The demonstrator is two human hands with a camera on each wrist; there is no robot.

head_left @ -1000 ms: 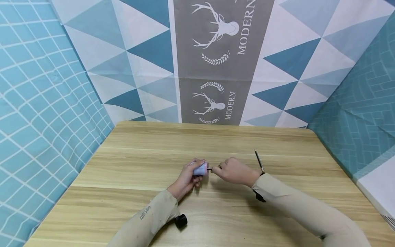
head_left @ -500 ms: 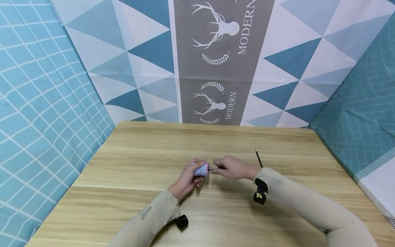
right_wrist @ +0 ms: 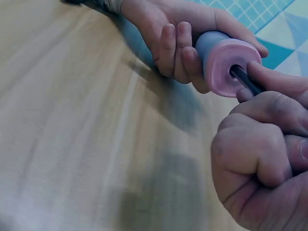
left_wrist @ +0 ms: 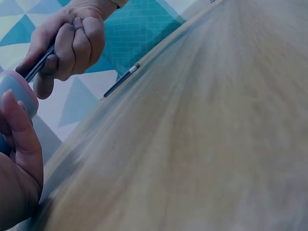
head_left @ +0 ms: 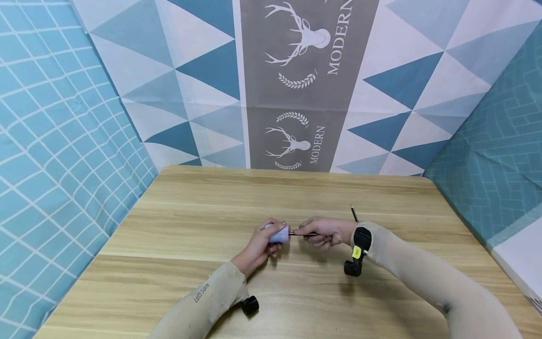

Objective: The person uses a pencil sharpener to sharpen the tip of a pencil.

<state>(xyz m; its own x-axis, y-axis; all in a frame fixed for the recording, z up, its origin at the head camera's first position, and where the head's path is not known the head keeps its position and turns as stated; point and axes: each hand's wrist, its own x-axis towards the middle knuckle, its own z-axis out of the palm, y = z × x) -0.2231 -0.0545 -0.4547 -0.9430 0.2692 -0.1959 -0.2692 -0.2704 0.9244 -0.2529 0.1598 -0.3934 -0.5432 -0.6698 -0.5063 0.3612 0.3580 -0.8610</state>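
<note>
My left hand [head_left: 257, 242] grips a blue pencil sharpener [head_left: 278, 234] with a pink end [right_wrist: 226, 72], held sideways above the table with the pink end facing right. Curled fingers wrap the sharpener's body in the right wrist view. My right hand [head_left: 323, 230] pinches a dark pencil [right_wrist: 246, 80] between thumb and forefinger, its other fingers curled. The pencil's front end sits inside the hole of the pink end, so its tip is hidden. In the left wrist view the pencil shaft [left_wrist: 41, 63] slants up from the sharpener into the right hand.
A second dark pencil [head_left: 354, 213] lies on the wooden table [head_left: 211, 197] beyond the right wrist. A white box-like object [head_left: 521, 254] stands at the right edge. Patterned cloths [head_left: 190, 84] hang behind and at both sides.
The right hand and forearm have rolled over, bringing the wrist camera into fuller view, and more pencil shaft shows. The left hand keeps hold of the sharpener, almost still.
</note>
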